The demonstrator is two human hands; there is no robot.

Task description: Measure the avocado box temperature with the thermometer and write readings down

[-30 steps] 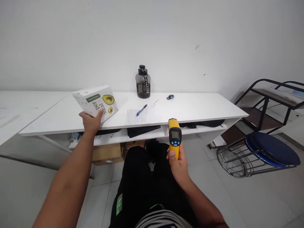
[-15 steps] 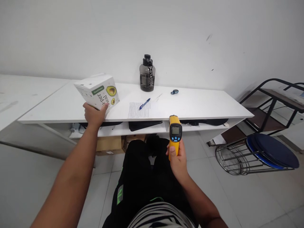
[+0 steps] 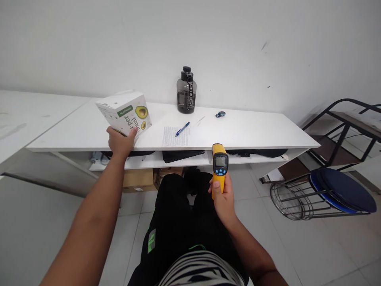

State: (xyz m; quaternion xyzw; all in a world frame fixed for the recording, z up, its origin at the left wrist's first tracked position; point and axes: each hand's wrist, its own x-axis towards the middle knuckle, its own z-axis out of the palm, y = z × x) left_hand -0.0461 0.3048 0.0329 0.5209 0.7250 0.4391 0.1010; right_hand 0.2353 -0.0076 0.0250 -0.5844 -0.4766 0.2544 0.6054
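My left hand (image 3: 121, 142) grips the lower edge of a white carton (image 3: 126, 113) printed with avocados, which is tilted over the left part of the white desk (image 3: 253, 129). Whether the carton touches the desktop I cannot tell. In my right hand (image 3: 223, 194) is a yellow and black infrared thermometer (image 3: 220, 161), held upright by its handle just off the desk's front edge, its small screen and blue buttons facing me. A printed sheet of paper (image 3: 171, 139) lies between the two hands, with a blue pen (image 3: 182, 129) across it.
A dark clear water bottle (image 3: 186, 91) stands against the wall, and a small dark object (image 3: 220, 114) lies to its right. Black items (image 3: 181, 155) fill the shelf below, above a cardboard box (image 3: 138, 180). Blue-topped stools (image 3: 342, 190) and a dark metal rack (image 3: 333, 131) are at right.
The view has shifted slightly, so the desk and its things appear a little to the right and higher. Both hands keep their holds.
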